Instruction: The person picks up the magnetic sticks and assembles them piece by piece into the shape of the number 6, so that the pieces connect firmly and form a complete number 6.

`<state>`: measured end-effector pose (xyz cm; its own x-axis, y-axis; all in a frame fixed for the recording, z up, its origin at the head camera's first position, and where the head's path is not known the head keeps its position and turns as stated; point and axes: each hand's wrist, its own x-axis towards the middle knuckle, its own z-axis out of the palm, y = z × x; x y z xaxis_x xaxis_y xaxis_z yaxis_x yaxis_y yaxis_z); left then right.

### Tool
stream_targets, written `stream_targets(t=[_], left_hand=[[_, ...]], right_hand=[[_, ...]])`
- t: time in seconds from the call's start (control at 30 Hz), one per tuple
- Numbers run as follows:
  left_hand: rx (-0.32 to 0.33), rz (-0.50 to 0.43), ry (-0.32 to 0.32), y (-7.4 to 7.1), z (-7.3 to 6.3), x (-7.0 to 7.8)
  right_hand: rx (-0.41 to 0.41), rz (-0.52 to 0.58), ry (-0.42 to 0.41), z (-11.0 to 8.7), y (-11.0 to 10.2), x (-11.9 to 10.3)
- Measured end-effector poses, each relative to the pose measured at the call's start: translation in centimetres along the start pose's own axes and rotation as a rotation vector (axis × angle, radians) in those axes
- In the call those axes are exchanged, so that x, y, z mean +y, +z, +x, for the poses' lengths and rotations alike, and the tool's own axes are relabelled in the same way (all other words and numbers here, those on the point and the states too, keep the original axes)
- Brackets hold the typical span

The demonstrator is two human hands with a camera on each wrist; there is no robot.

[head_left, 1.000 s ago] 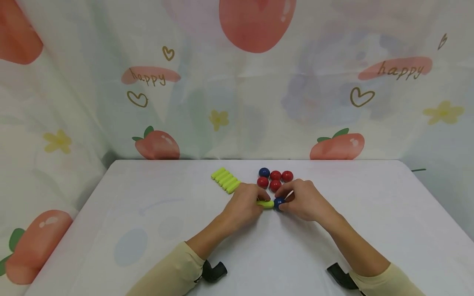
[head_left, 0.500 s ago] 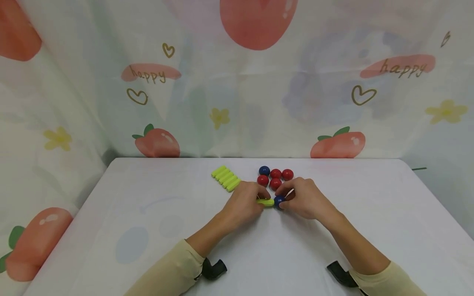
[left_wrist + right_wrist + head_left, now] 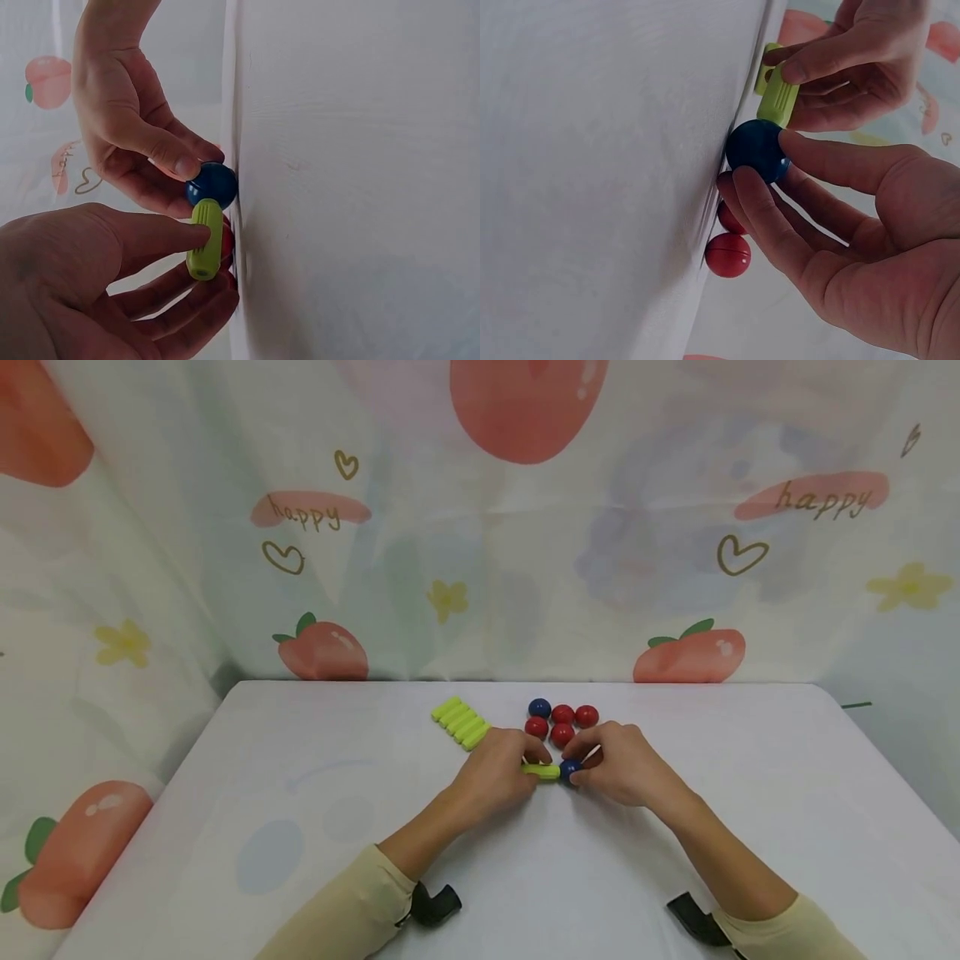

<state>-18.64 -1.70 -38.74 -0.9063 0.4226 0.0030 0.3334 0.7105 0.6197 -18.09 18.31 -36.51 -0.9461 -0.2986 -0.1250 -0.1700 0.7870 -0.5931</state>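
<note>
Loose rods point(image 3: 459, 722) lay left of the held blue ball point(image 3: 757, 150); just left of it, the left hand point(image 3: 501, 768) pinched a single rod point(image 3: 778, 97) touching it, and from its right the right hand point(image 3: 622, 766) pinched the ball. Pressing straight along the rod's line seemed surest.

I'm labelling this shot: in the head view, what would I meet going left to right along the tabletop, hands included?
Row of green sticks, left hand, held green stick, held blue ball, right hand.
</note>
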Motion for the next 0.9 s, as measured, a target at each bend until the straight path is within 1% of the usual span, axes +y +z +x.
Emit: stream_targets(t=[0.17, 0.37, 0.47, 0.67, 0.8, 0.9], left_hand=[[-0.012, -0.003, 0.009, -0.1, 0.2, -0.2], [-0.034, -0.061, 0.018, -0.8, 0.2, -0.8], [-0.032, -0.087, 0.011, -1.3, 0.2, -1.1], [0.021, -0.115, -0.006, -2.0, 1.0, -1.6], [0.079, -0.136, -0.007, -2.0, 1.9, -1.8], [0.114, -0.157, -0.029, -1.8, 2.7, -2.0]], right_hand=[[0.007, 0.002, 0.001, -0.1, -0.1, 0.1], [0.009, 0.009, -0.003, 0.1, 0.0, 0.0], [0.007, 0.014, -0.001, 0.0, 0.1, 0.0], [0.007, 0.015, 0.006, 0.0, 0.0, 0.1], [0.001, 0.020, 0.012, 0.1, 0.0, 0.0], [-0.001, 0.022, 0.013, 0.1, 0.1, 0.0]])
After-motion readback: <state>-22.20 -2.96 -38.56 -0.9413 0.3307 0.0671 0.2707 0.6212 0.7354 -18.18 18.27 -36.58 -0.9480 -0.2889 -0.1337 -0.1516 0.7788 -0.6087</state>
